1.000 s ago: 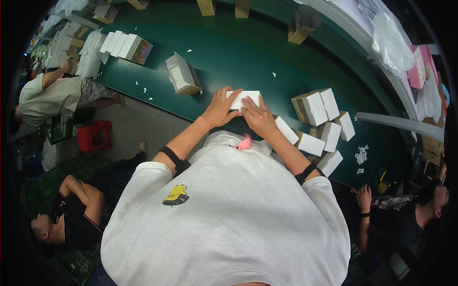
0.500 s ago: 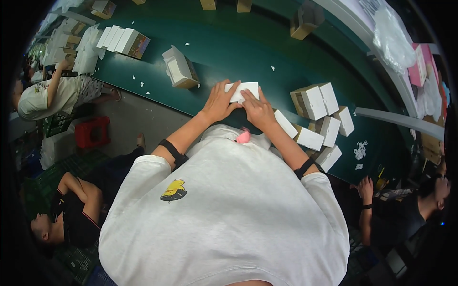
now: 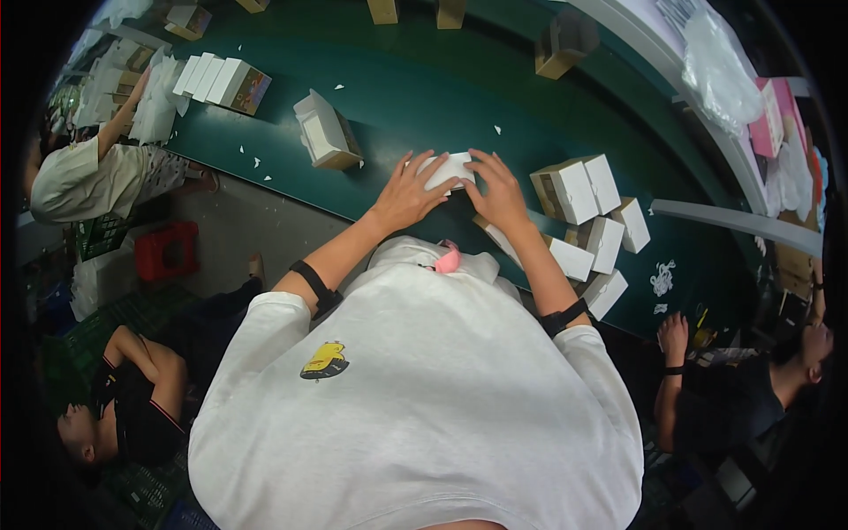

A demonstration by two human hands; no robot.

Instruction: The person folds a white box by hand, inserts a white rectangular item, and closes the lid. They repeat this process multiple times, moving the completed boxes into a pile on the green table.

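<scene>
- A small white box (image 3: pixel 452 170) is held between both hands above the green table (image 3: pixel 424 106), at the edge nearest the body.
- Its left end is gripped by the left hand (image 3: pixel 409 194), with the fingers laid over the far side and the thumb spread along the near side.
- Its right end is clasped by the right hand (image 3: pixel 502 196), with the fingers curved over the far corner and the thumb set at the near one; how firmly it is pressed cannot be told.
- To the left, well apart from the hands, an open box (image 3: pixel 329 132) is seen with its flap raised.
- Farther left, a row of white-topped boxes (image 3: pixel 221 81) is lined up side by side.
- To the right, a cluster of white-sided boxes (image 3: pixel 575 193) is gathered, one of them partly hidden by the right forearm.
- Beyond the cluster, a tangle of white strips (image 3: pixel 662 278) is left on the table.
</scene>
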